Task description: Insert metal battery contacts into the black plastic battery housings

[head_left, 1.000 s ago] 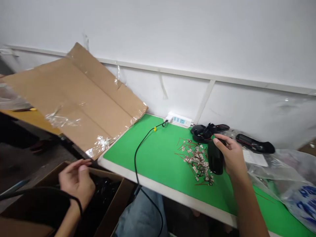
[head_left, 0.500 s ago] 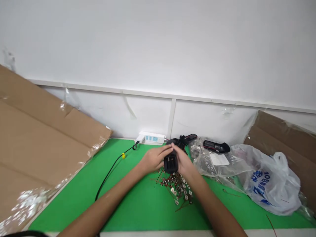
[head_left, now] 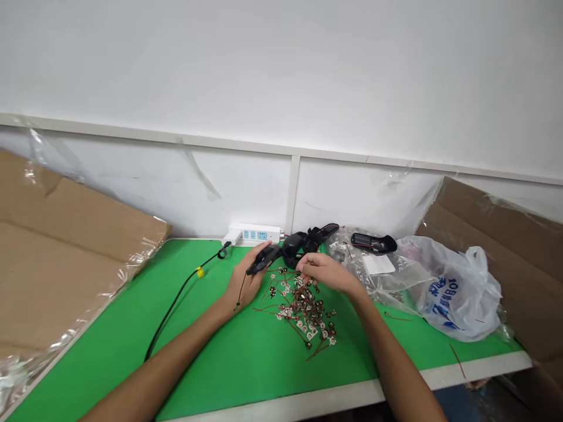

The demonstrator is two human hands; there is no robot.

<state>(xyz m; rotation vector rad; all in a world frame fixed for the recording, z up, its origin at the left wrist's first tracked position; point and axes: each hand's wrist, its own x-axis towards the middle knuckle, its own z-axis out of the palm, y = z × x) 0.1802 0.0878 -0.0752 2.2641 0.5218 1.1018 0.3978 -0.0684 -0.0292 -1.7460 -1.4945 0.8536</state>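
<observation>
My left hand is wrapped around a black plastic casing, tilted, with a thin dark wire hanging from it toward the wrist. My right hand is closed, thumb and fingers pinched together over the far side of a pile of small metal contact pieces with thin red-brown wires. Whatever lies between those fingertips is too small to make out. Just behind the right hand sit several more black casings, some with red wire.
A clear bag on the right bears another black casing and a white paper. Beside it lies a white plastic bag. A power strip with a black cable stands by the wall. Cardboard sheets flank the green tabletop.
My hands, earlier together around a black casing, have separated. The left now holds a casing to the left; the right has come over the metal pieces. The view has shifted slightly.
</observation>
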